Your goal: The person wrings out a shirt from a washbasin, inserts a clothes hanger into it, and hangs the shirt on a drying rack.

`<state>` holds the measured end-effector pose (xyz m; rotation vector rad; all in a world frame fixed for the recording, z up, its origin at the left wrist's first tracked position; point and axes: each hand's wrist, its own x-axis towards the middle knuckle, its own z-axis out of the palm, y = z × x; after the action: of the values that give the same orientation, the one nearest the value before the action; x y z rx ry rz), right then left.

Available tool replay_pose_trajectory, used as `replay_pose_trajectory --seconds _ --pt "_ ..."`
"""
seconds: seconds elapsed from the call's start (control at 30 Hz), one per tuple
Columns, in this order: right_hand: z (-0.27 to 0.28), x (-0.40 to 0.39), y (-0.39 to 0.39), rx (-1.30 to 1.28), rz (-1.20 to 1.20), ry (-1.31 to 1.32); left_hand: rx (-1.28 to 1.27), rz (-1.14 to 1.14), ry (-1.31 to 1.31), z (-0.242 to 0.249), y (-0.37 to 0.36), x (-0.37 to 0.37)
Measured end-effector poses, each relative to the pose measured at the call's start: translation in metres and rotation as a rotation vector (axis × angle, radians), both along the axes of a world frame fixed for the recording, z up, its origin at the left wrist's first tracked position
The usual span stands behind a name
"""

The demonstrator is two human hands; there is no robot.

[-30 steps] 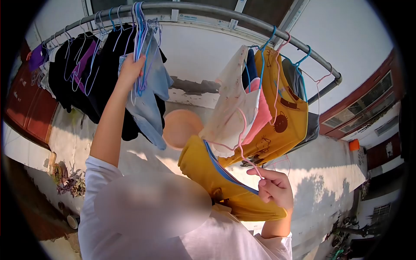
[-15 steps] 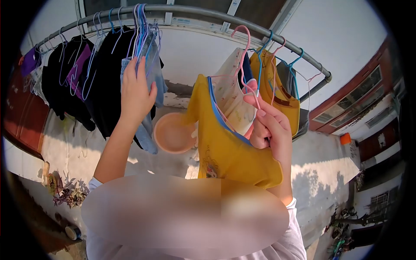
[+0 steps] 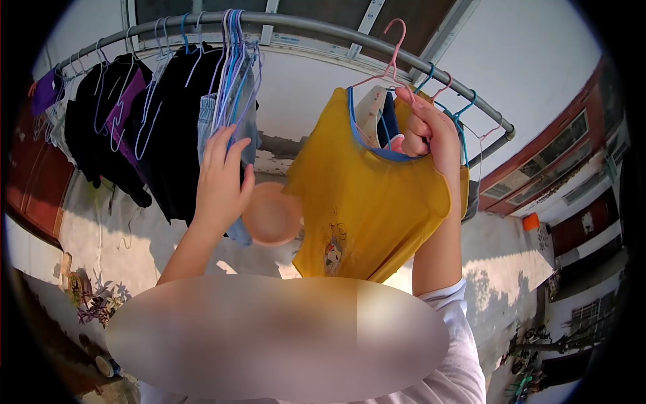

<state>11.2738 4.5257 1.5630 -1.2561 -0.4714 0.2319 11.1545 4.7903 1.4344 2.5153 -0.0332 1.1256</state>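
My right hand [image 3: 433,131] grips a pink clothes hanger [image 3: 393,64] by its shoulder, close under the hook. From this hanger droops a yellow shirt [image 3: 383,195] with blue neck trim and a small printed figure low on its front. The hook stands up in front of the metal rail [image 3: 309,21]. My left hand [image 3: 222,178] is open, its fingers stretched upward. Its fingertips overlap the lower ends of a bunch of blue and purple hangers [image 3: 232,74], beside light blue jeans [image 3: 207,128].
Black garments [image 3: 176,135] and a purple one hang along the left of the rail. Behind the yellow shirt are more clothes on blue hangers [image 3: 465,111]. A pinkish basin [image 3: 272,214] sits on the concrete ground below. An orange container [image 3: 531,221] lies farther right.
My right hand has risen with the pink hanger and yellow shirt, and the shirt front now faces me more. My left hand has moved down and slightly right, along the hanger bunch.
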Motion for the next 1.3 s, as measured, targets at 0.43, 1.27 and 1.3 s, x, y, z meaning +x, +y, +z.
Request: replay_pose_trajectory --seconds 0.43,1.27,1.3 --pt "-0.102 0.061 0.062 0.033 -0.009 -0.075 -0.331 -0.301 0.358 -0.057 -0.053 -0.030" --pt "-0.267 -0.048 -0.066 -0.810 -0.255 -0.085 -1.507 -0.589 0.333 -0.072 -0.089 0.092" --pt "-0.273 -0.050 -0.058 -0.911 -0.141 -0.017 -1.521 -0.591 0.358 -0.071 -0.090 0.089"
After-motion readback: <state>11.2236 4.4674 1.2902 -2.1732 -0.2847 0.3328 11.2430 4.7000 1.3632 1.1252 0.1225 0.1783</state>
